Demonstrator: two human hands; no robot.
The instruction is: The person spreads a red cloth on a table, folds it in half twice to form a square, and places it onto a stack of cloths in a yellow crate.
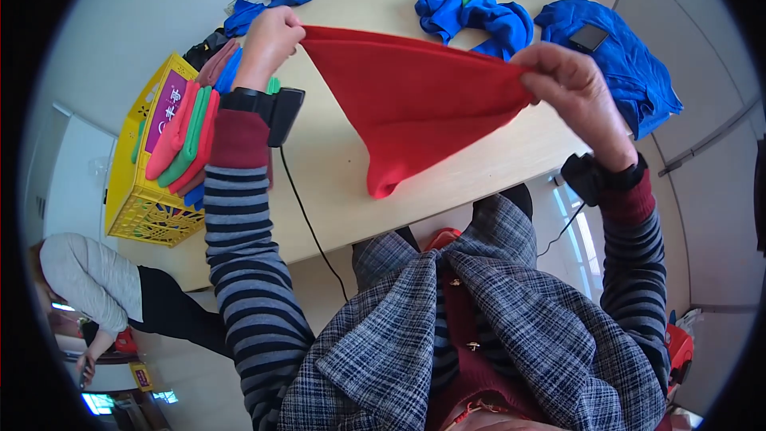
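Note:
A red cloth (pixel 407 104) is stretched between my two hands above the pale table (pixel 319 191). My left hand (pixel 271 40) pinches its upper left corner. At its right corner my right hand (pixel 570 88) grips the edge between thumb and fingers. The top edge runs nearly straight from hand to hand, and the lower part hangs in a point whose tip is down near the table; whether it touches cannot be made out. Both wrists carry black strapped devices with cables.
A yellow crate (pixel 152 215) at the left has folded red, green and blue cloths (pixel 191 136) beside it. Crumpled blue cloths (pixel 479 20) lie at the back. On a blue bundle (pixel 622 64) at the right rests a dark phone (pixel 588 37). Another person (pixel 104 279) bends at the lower left.

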